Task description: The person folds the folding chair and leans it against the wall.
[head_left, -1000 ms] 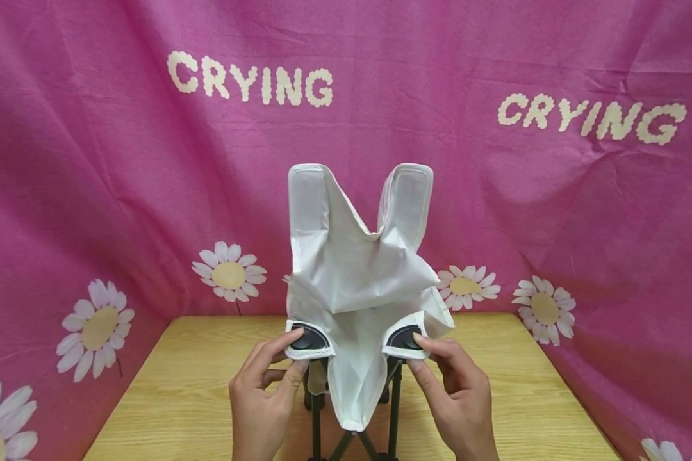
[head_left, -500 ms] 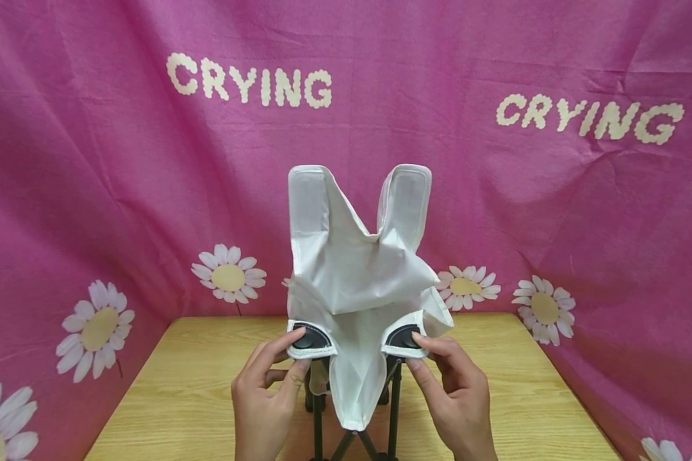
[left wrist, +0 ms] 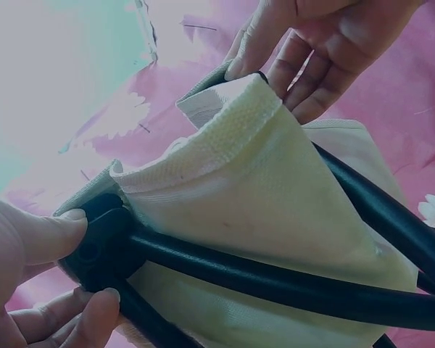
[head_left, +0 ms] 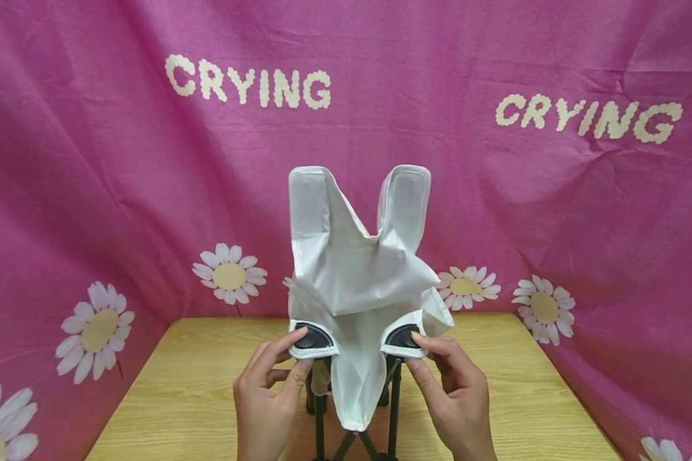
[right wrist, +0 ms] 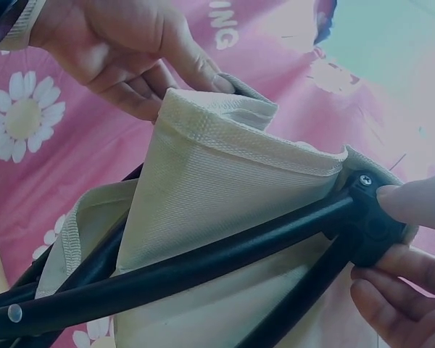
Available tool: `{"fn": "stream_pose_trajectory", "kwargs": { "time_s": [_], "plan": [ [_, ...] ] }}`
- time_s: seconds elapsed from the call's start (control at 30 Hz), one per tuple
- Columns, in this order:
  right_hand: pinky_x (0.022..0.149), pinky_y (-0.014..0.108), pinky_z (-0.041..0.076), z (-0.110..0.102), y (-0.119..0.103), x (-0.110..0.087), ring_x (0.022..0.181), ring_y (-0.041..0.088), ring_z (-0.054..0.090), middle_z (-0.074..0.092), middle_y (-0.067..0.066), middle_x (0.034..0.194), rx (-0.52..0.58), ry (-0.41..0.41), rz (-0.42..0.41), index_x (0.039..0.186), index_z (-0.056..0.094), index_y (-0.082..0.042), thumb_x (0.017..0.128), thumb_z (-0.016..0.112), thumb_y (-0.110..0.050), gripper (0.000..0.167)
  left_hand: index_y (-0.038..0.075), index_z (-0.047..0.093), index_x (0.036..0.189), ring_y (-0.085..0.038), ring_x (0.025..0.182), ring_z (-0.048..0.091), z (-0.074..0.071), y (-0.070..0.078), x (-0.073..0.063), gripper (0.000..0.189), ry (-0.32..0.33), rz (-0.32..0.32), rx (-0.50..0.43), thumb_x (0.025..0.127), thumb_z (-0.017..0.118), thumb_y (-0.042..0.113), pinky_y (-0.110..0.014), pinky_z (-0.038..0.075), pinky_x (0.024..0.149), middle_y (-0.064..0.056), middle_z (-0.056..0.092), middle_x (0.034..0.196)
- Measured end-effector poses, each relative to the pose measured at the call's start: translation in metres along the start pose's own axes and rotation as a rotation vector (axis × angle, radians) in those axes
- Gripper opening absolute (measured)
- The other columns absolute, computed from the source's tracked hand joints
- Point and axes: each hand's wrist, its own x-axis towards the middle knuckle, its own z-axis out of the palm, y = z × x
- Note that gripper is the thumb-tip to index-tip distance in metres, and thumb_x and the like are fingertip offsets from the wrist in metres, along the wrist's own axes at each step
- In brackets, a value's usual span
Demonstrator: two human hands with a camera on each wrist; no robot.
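Observation:
A folding chair with a white fabric seat and back [head_left: 363, 275] stands half folded in the head view, its black tube legs [head_left: 320, 422] below. Each front seat corner carries a black patch [head_left: 402, 337]. My left hand [head_left: 268, 397] pinches the left corner, index finger on the patch and thumb beneath. The right hand [head_left: 458, 397] pinches the other corner in the same way. In the left wrist view, the left thumb lies against a black plastic joint [left wrist: 105, 239] under the fabric. A similar joint [right wrist: 366, 225] with a screw sits by the right thumb in the right wrist view.
A wood-grain table [head_left: 190, 390] lies under the chair. Pink cloth [head_left: 357, 77] with daisies and lettering hangs behind and on both sides. The chair's two upright fabric sleeves [head_left: 309, 202] stand up near the back cloth.
My left hand and the chair's left corner have shifted very slightly to the right. Both hands keep the same pinch, and the right one has barely moved.

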Motion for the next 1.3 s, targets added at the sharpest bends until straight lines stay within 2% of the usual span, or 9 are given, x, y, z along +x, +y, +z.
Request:
{"fn": "stream_pose_trajectory", "kwargs": {
  "time_s": [0.2, 0.43, 0.67, 0.87, 1.1, 1.3],
  "plan": [
    [0.094, 0.028, 0.049, -0.0002, -0.0014, 0.0000, 0.099, 0.017, 0.063, 0.063, 0.016, 0.103, -0.019, 0.001, 0.039, 0.116, 0.063, 0.004, 0.082, 0.064, 0.017, 0.037, 0.018, 0.071, 0.114, -0.011, 0.087, 0.066, 0.0004, 0.0017, -0.0003, 0.043, -0.001, -0.003, 0.005, 0.076, 0.078, -0.002, -0.019, 0.054, 0.062, 0.003, 0.068, 0.099],
    [0.093, 0.028, 0.049, -0.0007, -0.0018, 0.0000, 0.098, 0.018, 0.063, 0.062, 0.018, 0.102, -0.025, -0.002, 0.039, 0.117, 0.062, 0.005, 0.082, 0.063, 0.018, 0.037, 0.014, 0.071, 0.113, -0.013, 0.086, 0.066, 0.0029, 0.0020, 0.0000, 0.042, 0.002, 0.031, 0.000, 0.076, 0.078, -0.004, -0.020, 0.055, 0.062, 0.001, 0.068, 0.098],
    [0.094, 0.028, 0.049, -0.0012, -0.0026, 0.0002, 0.099, 0.018, 0.063, 0.063, 0.015, 0.103, -0.045, 0.000, 0.079, 0.117, 0.063, 0.003, 0.083, 0.064, 0.016, 0.037, 0.021, 0.070, 0.115, -0.011, 0.087, 0.066, 0.0023, 0.0028, -0.0010, 0.042, -0.009, -0.007, 0.004, 0.079, 0.077, 0.001, -0.020, 0.055, 0.063, 0.006, 0.066, 0.099],
    [0.094, 0.028, 0.049, -0.0007, -0.0021, 0.0003, 0.098, 0.017, 0.062, 0.063, 0.016, 0.102, -0.031, -0.002, 0.061, 0.117, 0.063, 0.004, 0.082, 0.064, 0.017, 0.037, 0.021, 0.070, 0.116, -0.012, 0.087, 0.066, 0.0034, 0.0022, -0.0014, 0.043, -0.005, 0.002, 0.006, 0.078, 0.078, 0.001, -0.020, 0.055, 0.063, 0.005, 0.066, 0.098],
    [0.095, 0.027, 0.048, -0.0007, 0.0012, 0.0007, 0.099, 0.018, 0.062, 0.062, 0.019, 0.102, 0.048, -0.009, -0.038, 0.117, 0.061, 0.009, 0.081, 0.061, 0.021, 0.038, 0.022, 0.069, 0.116, -0.011, 0.088, 0.066, 0.0028, 0.0038, -0.0016, 0.043, -0.012, -0.016, 0.001, 0.079, 0.077, 0.003, -0.021, 0.055, 0.063, 0.006, 0.066, 0.099],
    [0.094, 0.028, 0.049, -0.0026, 0.0030, 0.0005, 0.101, 0.019, 0.063, 0.061, 0.020, 0.106, 0.123, -0.030, -0.018, 0.117, 0.059, 0.012, 0.081, 0.060, 0.023, 0.038, 0.021, 0.069, 0.116, -0.012, 0.090, 0.064, 0.0013, 0.0023, -0.0023, 0.043, -0.025, -0.042, -0.020, 0.079, 0.077, 0.001, -0.021, 0.055, 0.063, 0.005, 0.066, 0.101]
  ]
}}
